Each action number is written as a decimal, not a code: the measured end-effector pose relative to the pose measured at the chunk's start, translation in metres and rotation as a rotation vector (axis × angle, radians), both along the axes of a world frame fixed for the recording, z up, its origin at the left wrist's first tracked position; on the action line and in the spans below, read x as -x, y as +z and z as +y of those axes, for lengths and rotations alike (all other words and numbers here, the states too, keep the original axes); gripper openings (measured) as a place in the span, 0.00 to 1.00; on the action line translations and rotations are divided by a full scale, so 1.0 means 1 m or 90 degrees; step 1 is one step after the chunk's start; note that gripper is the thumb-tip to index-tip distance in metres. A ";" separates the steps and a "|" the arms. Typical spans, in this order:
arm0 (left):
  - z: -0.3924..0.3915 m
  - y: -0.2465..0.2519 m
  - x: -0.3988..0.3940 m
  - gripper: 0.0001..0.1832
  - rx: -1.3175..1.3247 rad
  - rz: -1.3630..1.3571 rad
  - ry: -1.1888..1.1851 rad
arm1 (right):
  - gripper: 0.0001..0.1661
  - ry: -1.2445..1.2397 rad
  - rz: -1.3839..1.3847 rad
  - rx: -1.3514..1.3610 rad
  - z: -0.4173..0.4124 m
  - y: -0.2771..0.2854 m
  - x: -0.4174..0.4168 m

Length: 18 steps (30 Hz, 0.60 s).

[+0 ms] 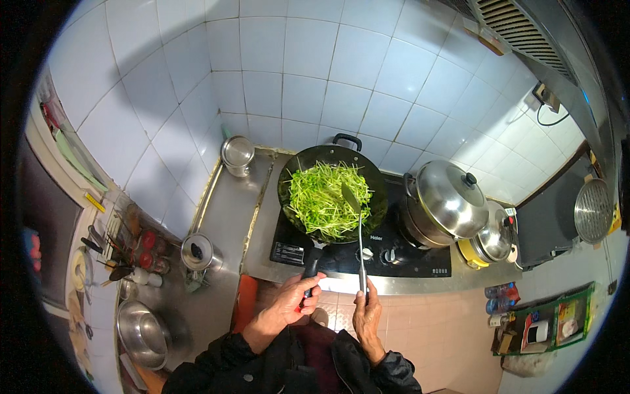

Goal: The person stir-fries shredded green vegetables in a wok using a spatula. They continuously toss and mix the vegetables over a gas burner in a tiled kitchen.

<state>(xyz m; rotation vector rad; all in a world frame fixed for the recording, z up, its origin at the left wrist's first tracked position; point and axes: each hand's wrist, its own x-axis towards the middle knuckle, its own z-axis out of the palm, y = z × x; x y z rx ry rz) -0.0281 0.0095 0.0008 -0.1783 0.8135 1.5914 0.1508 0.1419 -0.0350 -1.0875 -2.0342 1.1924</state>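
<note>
My left hand [295,298] is closed around the black handle [313,263] of a dark wok [376,202]. A heap of thin green sprouts or shoots [325,202] fills much of the wok. In my right hand [367,312] is the lower end of a long metal spatula [361,246]. Its blade lies over the right side of the greens, tilted away from me. The wok sits on the left side of a black gas cooktop [334,258], hiding the burner beneath it.
Right of the wok stands a lidded steel pot [443,207], with a smaller glass-lidded pot [494,234] beyond. Steel canisters [238,155] and a metal bowl [142,335] are on the left counter. A range hood [531,44] overhangs the upper right. Tiled walls [310,49] enclose the back and left.
</note>
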 end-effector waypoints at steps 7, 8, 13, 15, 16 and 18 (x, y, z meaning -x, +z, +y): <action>-0.001 -0.003 0.001 0.13 -0.012 -0.006 0.001 | 0.27 -0.008 -0.008 0.021 -0.001 0.004 0.002; 0.000 -0.002 0.001 0.13 -0.012 -0.004 0.001 | 0.27 -0.008 -0.008 0.019 0.000 0.001 0.002; 0.000 -0.003 0.002 0.14 -0.011 -0.006 -0.002 | 0.27 0.007 -0.013 0.002 0.001 -0.005 0.000; 0.000 -0.004 0.001 0.14 -0.011 -0.012 0.000 | 0.27 0.006 -0.012 0.016 0.001 -0.003 0.001; 0.000 -0.005 0.000 0.14 -0.012 -0.014 0.000 | 0.27 0.006 -0.013 0.024 0.001 -0.002 0.001; 0.001 -0.006 0.000 0.14 -0.016 -0.019 -0.002 | 0.27 0.005 -0.015 0.029 0.001 -0.001 0.000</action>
